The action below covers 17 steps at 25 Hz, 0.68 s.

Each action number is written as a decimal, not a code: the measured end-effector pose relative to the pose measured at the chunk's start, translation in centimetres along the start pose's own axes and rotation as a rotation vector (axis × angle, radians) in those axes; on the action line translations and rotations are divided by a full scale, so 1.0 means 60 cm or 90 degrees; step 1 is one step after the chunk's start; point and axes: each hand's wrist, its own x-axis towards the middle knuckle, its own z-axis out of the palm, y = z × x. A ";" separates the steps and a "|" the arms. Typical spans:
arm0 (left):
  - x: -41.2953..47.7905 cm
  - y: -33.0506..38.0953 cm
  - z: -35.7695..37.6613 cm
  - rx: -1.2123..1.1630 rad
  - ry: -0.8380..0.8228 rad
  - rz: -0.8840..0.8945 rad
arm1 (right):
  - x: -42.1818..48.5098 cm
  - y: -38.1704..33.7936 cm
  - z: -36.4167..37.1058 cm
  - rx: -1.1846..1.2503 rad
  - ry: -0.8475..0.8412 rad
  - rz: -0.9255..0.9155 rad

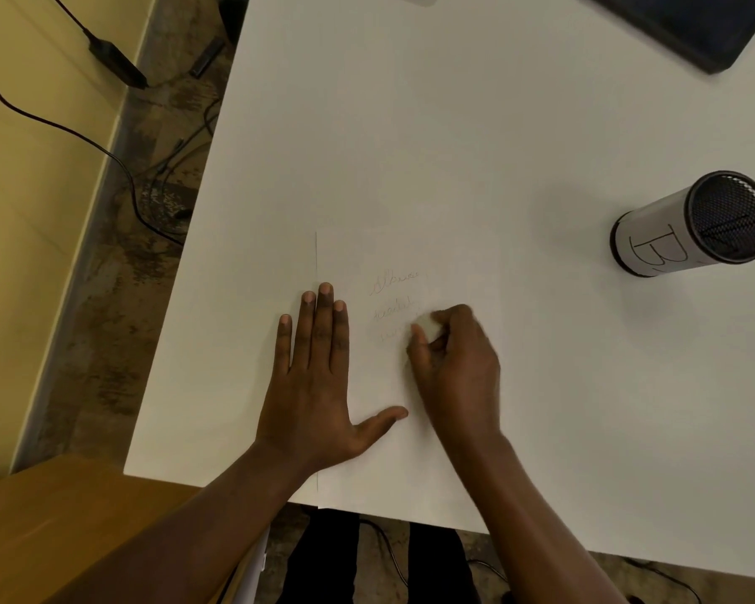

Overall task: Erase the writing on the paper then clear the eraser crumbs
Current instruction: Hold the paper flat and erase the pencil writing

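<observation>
A white sheet of paper (454, 272) lies on the white table, reaching its near edge. Three faint lines of pencil writing (395, 305) run down its middle. My left hand (314, 377) rests flat on the paper's left edge, fingers spread, pinning it. My right hand (458, 364) is closed around a small white eraser (428, 326), which touches the paper at the right end of the lowest written line. That line looks fainter than the two above. No crumbs can be made out.
A black mesh pen cup (694, 224) with a white label marked "B" stands at the right. A dark flat device (689, 24) sits at the far right corner. Left of the table (410, 124), cables (105, 150) lie on the floor; a wooden surface (62, 529) is near left.
</observation>
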 end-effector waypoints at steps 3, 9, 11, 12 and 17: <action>0.000 -0.003 0.003 -0.012 0.008 0.004 | -0.050 -0.027 0.031 -0.017 -0.101 -0.112; 0.000 0.000 0.001 -0.001 -0.003 0.001 | 0.002 -0.002 0.009 -0.016 -0.004 -0.022; -0.001 -0.002 0.002 -0.011 0.001 0.007 | -0.046 -0.031 0.037 -0.033 -0.091 -0.096; 0.000 -0.003 0.002 -0.010 0.000 0.007 | -0.048 -0.031 0.035 -0.046 -0.099 -0.121; 0.001 0.002 -0.001 0.007 -0.011 -0.002 | 0.019 -0.007 0.000 -0.051 0.008 0.001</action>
